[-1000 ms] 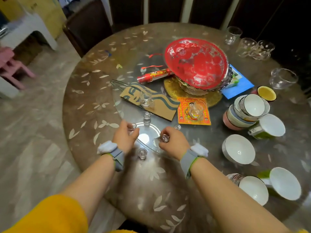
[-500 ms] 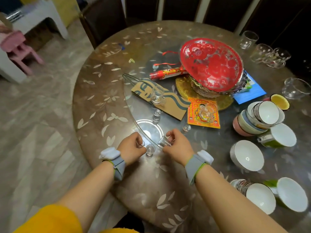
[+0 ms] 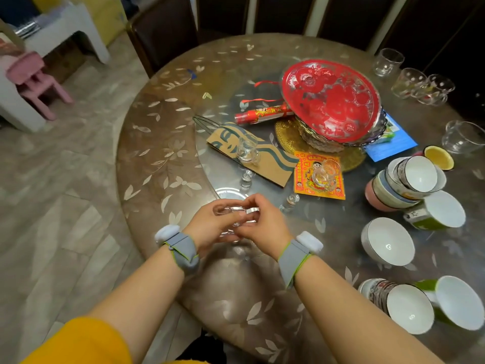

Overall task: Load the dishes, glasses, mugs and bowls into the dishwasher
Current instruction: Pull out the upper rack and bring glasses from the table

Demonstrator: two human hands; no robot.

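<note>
Two small clear shot glasses are held together above the near edge of the bench [image 3: 147, 164], just in front of the glass turntable. The left glass [image 3: 221, 210] shows its round mouth tipped up and toward the left, so its long axis lies tilted rather than upright; the right glass [image 3: 250, 211] is blurred, and its direction cannot be told.

The left hand [image 3: 210, 227] curls its fingers round the left glass, palm turned inward. The right hand [image 3: 262, 224] pinches the right glass between thumb and fingertips, knuckles up. Both forearms reach in from the near edge with grey bands on the wrists.

Half a second ago the hands were apart, low on the bench, with a third small glass standing between them; now they have risen and met, fingertips touching. Whether that third glass is gathered in the grip cannot be told.

Another shot glass [image 3: 291, 200] stands upright just beyond the right hand. White bowls [image 3: 387, 243] sit along the right edge, and a red plate [image 3: 330, 101] rests toward the far side.
</note>
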